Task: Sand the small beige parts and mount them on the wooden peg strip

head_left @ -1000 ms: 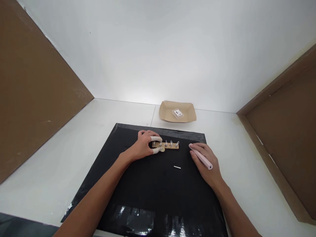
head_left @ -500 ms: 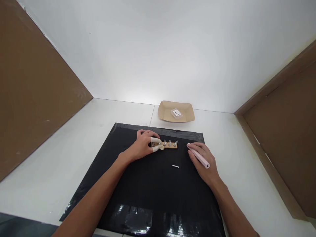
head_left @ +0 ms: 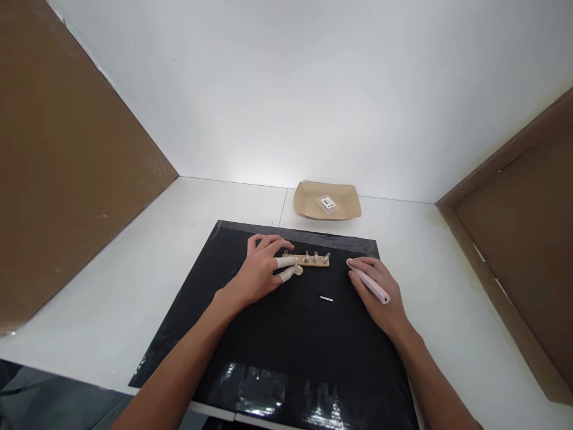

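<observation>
Head view, both hands over the black mat [head_left: 286, 334], which lies on the white counter [head_left: 188, 209]. My left hand [head_left: 262, 266] reaches in from the left, with pale covers on the thumb and index finger. Their tips come close together at the left part of a narrow tan strip [head_left: 319, 262], beside one of its shiny upright pieces [head_left: 307, 257]. A small, round, pale piece [head_left: 298, 270] sits at the thumb tip, on the near side of the strip. I cannot tell whether this grip is clamped on either piece. Three uprights show plainly to the right of these fingertips.

My right hand [head_left: 378, 289] is at the right side of the mat, its grip closed on a pink tool [head_left: 373, 285]. The tool slants, far end to the left and near end to the right, well apart from the strip.

A thin silver rod [head_left: 326, 298] lies on the mat between the hands, nearer to me than the strip. Beyond the mat's far edge, a brown tray [head_left: 307, 205] rests on the counter and holds a clear case [head_left: 328, 204] with a white label; the print is too small to read.
</observation>
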`<state>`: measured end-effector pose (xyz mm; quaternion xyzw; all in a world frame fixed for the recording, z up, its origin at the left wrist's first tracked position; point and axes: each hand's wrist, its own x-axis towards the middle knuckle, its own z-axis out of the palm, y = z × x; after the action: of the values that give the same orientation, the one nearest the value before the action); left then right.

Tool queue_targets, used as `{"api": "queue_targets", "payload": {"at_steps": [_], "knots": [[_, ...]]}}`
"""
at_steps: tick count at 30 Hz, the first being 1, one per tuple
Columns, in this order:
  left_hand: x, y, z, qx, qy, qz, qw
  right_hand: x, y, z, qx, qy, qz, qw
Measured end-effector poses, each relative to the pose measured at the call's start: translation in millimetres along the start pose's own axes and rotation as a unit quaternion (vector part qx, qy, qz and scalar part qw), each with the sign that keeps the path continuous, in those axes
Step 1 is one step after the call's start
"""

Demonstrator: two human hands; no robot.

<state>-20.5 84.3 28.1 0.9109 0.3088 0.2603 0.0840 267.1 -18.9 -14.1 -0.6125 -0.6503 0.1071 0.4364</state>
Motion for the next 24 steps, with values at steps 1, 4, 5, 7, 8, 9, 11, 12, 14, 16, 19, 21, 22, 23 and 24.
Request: {"api": "queue_targets", "payload": {"at_steps": [1,4,5,7,8,9,11,12,14,16,19,21,22,23,24], "knots": [[-5.2,4.9,-2.7,-0.014,0.009,-0.008,1.000,0.2,-0.3,-0.2,0.000,0.001,-0.001,1.000],[-24.4,21.5,-4.9,-0.096,0.009,-0.034,0.995,0.8,-1.8,-0.7,0.003,0.006,0.000,1.000],[-31.0,26.4,-2.9,-0.133,-0.006,-0.042,0.990,1.0,-2.5,-0.7,0.004,0.008,-0.001,1.000],[-42.7,33.1,4.1,-0.186,-0.040,-0.062,0.980,1.3,-4.3,-0.4,0.009,0.014,-0.004,1.000],[-47.2,34.6,8.5,-0.182,-0.050,-0.064,0.980,1.4,-5.3,-0.1,0.012,0.017,-0.006,1.000],[-50.5,35.0,12.9,-0.160,-0.052,-0.058,0.984,1.3,-6.4,0.1,0.015,0.020,-0.010,1.000],[-53.8,33.7,20.0,-0.115,-0.054,-0.051,0.991,0.9,-8.3,0.3,0.037,0.022,-0.002,0.999],[-54.2,32.5,22.2,-0.097,-0.056,-0.050,0.992,0.4,-9.2,0.3,0.055,0.021,0.015,0.998],[-53.5,30.3,24.2,-0.082,-0.067,-0.055,0.993,-0.8,-10.6,-0.1,0.089,0.015,0.053,0.995],[-52.4,28.9,24.0,-0.081,-0.075,-0.061,0.992,-2.2,-11.7,-0.4,0.103,0.004,0.071,0.992],[-51.9,27.8,23.4,-0.089,-0.080,-0.064,0.991,-3.4,-13.2,0.1,0.098,-0.016,0.053,0.994],[-52.0,27.1,23.8,-0.089,-0.082,-0.065,0.991,-3.3,-13.8,1.0,0.101,-0.028,0.041,0.994],[-52.0,26.6,24.2,-0.090,-0.083,-0.065,0.990,-3.1,-14.0,1.4,0.100,-0.032,0.034,0.994],[-51.9,26.2,24.6,-0.091,-0.083,-0.065,0.990,-2.7,-14.0,1.8,0.099,-0.033,0.025,0.994],[-51.7,25.8,25.0,-0.095,-0.081,-0.064,0.990,-2.3,-13.7,2.1,0.096,-0.032,0.016,0.995]]}}
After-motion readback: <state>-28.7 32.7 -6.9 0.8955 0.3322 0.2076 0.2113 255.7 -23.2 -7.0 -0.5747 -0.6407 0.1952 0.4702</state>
